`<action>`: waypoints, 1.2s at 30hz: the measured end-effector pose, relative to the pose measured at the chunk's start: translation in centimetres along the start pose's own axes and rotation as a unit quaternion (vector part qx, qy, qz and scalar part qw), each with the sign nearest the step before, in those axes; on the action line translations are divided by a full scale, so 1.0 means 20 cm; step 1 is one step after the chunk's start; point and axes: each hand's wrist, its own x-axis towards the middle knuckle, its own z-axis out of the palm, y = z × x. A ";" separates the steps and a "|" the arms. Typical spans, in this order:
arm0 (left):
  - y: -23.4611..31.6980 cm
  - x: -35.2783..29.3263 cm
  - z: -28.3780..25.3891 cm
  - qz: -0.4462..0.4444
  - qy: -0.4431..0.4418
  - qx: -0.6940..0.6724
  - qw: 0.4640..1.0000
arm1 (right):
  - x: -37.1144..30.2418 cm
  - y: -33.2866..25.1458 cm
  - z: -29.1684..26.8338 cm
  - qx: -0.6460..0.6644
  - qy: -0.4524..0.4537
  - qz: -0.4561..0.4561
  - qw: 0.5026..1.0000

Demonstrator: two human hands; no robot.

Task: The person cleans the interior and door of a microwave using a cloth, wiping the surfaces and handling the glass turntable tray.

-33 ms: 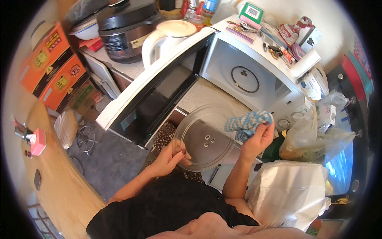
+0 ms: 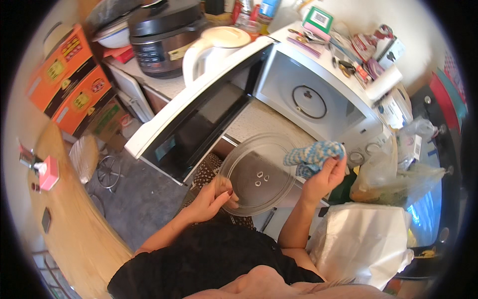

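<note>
My left hand (image 2: 208, 202) grips the left rim of a round clear glass turntable plate (image 2: 244, 174), its fingers partly seen through the glass. The plate is tilted in front of my body, with three small raised shapes at its middle. Blue, white and beige knitted cloth (image 2: 311, 155) is bunched in my right hand (image 2: 322, 180), beside the plate's right edge. Whether the cloth touches the glass I cannot tell. Beyond the plate stands a white microwave (image 2: 343, 74) with its door (image 2: 204, 109) swung wide to the left. A dark roller ring (image 2: 309, 117) shows inside it.
A white kettle (image 2: 224, 40) and dark electric cooker (image 2: 167, 52) stand behind the microwave door. Scissors and small items crowd the microwave's top. Plastic bags (image 2: 378, 179) and a white covered object (image 2: 361, 239) are at right. A wooden table (image 2: 79, 219) curves along the left.
The view has shifted slightly, so the surroundings sit a little further right. Both hands keep their holds on the plate and the cloth.
</note>
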 end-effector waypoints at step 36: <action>0.30 -1.57 -0.53 0.301 0.782 0.000 0.546 | 0.04 0.00 -0.01 0.037 0.114 -0.007 0.993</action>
